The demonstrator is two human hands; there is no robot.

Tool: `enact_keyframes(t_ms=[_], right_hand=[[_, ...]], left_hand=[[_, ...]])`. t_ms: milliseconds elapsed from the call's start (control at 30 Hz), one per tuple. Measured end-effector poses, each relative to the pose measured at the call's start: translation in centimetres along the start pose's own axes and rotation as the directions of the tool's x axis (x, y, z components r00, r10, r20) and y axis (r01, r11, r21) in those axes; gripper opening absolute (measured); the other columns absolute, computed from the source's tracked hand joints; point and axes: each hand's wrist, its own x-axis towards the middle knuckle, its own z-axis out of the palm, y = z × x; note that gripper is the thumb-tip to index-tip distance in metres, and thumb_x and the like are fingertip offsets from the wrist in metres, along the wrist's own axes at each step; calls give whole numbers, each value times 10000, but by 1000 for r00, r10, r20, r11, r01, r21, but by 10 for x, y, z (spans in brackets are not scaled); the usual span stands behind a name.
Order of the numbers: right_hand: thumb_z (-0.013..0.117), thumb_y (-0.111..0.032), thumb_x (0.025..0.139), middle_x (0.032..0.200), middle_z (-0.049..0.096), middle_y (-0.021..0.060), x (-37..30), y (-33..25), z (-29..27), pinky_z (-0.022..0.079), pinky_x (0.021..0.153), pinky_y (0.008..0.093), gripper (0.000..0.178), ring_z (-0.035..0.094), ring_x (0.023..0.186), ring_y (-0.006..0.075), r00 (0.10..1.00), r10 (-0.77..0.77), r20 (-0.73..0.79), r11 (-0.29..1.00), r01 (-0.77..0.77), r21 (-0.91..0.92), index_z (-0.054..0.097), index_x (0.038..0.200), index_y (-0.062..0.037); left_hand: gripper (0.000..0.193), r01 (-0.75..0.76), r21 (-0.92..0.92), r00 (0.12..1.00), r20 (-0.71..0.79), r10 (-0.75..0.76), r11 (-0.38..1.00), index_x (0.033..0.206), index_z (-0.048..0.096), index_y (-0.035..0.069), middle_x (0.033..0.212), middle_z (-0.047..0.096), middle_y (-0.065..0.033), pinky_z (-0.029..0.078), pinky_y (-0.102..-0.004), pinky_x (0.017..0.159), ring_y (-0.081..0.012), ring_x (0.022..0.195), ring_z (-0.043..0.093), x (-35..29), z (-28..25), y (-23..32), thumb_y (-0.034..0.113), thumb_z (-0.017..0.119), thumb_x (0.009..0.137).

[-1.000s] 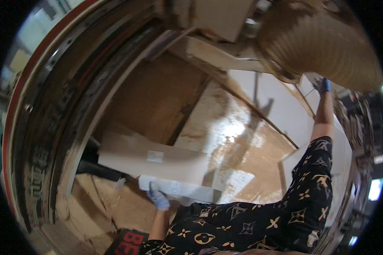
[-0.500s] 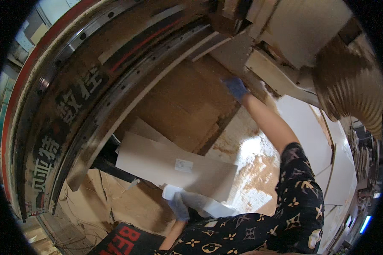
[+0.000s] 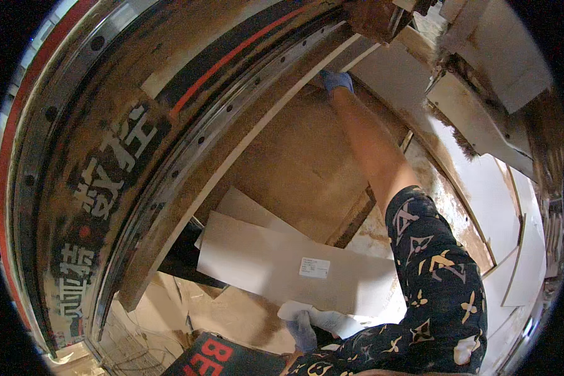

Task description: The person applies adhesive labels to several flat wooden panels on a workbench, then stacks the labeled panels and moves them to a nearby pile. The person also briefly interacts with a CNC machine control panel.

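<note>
My left hand (image 3: 302, 330), in a blue-grey glove, is closed on a white strip (image 3: 338, 323) near my body; its material is hard to tell. It stays beside the near edge of a pale rectangular board (image 3: 250, 250) bearing a white label (image 3: 314, 267). A second pale board (image 3: 257, 212) pokes out from beneath that one. My right arm stretches far forward across a brown, dusty panel (image 3: 282, 160). The blue-gloved right hand (image 3: 337, 81) is at the panel's far end, beside a grey strip under the machine beam; its fingertips are hidden.
A large curved-looking machine beam (image 3: 125, 135) with rails runs along the left. A brush-edged machine head (image 3: 476, 113) hangs at the right. White panels (image 3: 514, 250) lie beyond my right arm. A black sign-like plate (image 3: 232, 357) with red letters is at the near edge.
My right hand has reached farther forward, from the panel's right edge to its far end. The view has shifted, and the ribbed hose at the right is no longer plainly seen. My left hand keeps its hold.
</note>
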Motion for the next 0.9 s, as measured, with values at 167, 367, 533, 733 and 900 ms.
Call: enact_keyframes(t_ms=[167,367,533,733,900], right_hand=[[571,-316,802,802,624,84,4,54,-28,471,605,359,302,574,665,235,855,-388,345,707,516,-484,618,937,-50],[629,-194,766,814,593,74,-152,162,-141,439,620,329,335,514,724,149,827,-408,388,909,329,254,552,1012,19],[632,-243,765,963,615,143,-257,229,-256,451,794,310,454,579,904,209,870,-240,430,849,403,-342,525,1095,49],[674,-289,748,919,628,72,-297,243,-356,486,759,287,426,592,845,153,824,-22,565,987,108,-119,586,1047,1],[465,-598,754,1134,593,69,-282,220,-351,438,872,395,586,562,1038,286,850,188,492,-49,509,-859,601,1110,-152]], left_hand=[[141,-67,-45,993,96,71,997,910,533,15,848,552,-61,417,-306,695,-156,777,498,2,2,7,134,468,870],[177,-279,-103,941,167,293,955,937,530,-7,877,560,-57,420,-303,712,-153,796,502,11,6,9,150,467,886],[291,-205,-55,944,254,212,977,1108,514,-35,1089,534,-92,417,-315,858,-178,979,506,14,4,13,153,511,885],[353,-217,-71,919,322,229,974,1149,486,-36,1106,532,-101,407,-314,878,-183,990,507,22,-8,23,194,520,884],[355,-279,-14,892,367,264,960,1112,527,-27,1072,558,-79,428,-305,838,-166,943,522,28,-15,25,243,533,882]])
